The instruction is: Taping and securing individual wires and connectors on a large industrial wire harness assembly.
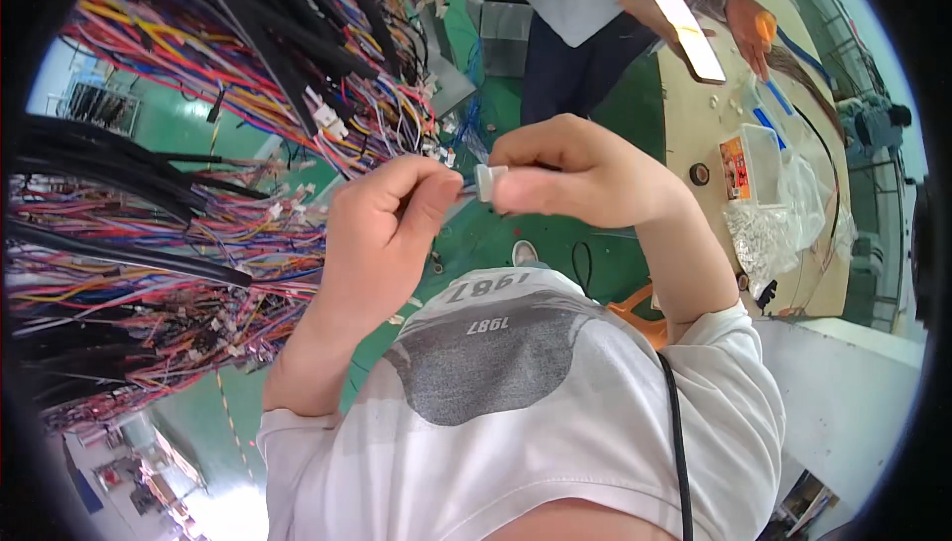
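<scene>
In the middle of the view my right hand is closed, thumb against fingers, on a small white plastic connector. Facing it, my left hand pinches a thin wire at its fingertips. That wire is mostly hidden by the fingers, and it reaches toward the connector's left side. Both hands are held up in front of my body, fingertips a short gap apart. Thick hanging bundles of coloured wires with white connector ends come close to my left hand.
At right stands a table with a white bin, a black tape roll and a bag of small white parts. Across it a person holds a phone and something orange. An orange seat is beside me.
</scene>
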A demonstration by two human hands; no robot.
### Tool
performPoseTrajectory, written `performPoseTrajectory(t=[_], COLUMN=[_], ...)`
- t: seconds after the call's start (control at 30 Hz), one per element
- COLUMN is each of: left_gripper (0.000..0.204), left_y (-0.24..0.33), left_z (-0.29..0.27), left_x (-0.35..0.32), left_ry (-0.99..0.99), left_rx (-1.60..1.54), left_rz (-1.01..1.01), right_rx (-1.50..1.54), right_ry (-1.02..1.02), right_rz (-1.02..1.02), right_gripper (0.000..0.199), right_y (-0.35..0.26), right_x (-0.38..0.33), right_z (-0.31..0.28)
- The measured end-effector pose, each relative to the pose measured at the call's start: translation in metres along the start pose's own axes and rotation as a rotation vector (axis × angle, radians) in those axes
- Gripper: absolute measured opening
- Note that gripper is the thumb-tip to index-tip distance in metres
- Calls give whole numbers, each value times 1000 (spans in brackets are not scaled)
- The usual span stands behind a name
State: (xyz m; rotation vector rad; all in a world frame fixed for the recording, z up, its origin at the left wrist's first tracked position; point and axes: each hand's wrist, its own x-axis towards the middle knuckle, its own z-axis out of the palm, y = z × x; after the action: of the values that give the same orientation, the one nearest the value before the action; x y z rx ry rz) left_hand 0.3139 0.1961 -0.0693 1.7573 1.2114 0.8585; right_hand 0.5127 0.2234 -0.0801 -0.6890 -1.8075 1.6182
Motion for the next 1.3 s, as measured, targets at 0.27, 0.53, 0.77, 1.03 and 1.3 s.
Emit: performPoseTrajectory(t=[0.27, 0.53, 0.77, 1.03, 1.3], left_gripper=[14, 14, 14, 7, 18], left_y=[-2, 2, -2, 8, -18], left_z=[-11, -21, -19, -34, -28], left_x=[10, 5, 5, 8, 16], left_ry=[-414, -243, -26, -265, -169], left_rx=[-431, -587, -79, 734, 106], left_rz=[-126, -230, -45, 562, 116], right_rx=[139, -544, -1290, -1491, -373], right_ry=[-167, 434, 267, -120, 201], right_rz=[125, -264, -559, -217, 19], right_gripper=[32, 26, 27, 17, 22], right_y=[1, -7, -13, -29, 12], right_x=[-7, -1, 15, 16, 36], right_z=[-12, 14, 10, 26, 20])
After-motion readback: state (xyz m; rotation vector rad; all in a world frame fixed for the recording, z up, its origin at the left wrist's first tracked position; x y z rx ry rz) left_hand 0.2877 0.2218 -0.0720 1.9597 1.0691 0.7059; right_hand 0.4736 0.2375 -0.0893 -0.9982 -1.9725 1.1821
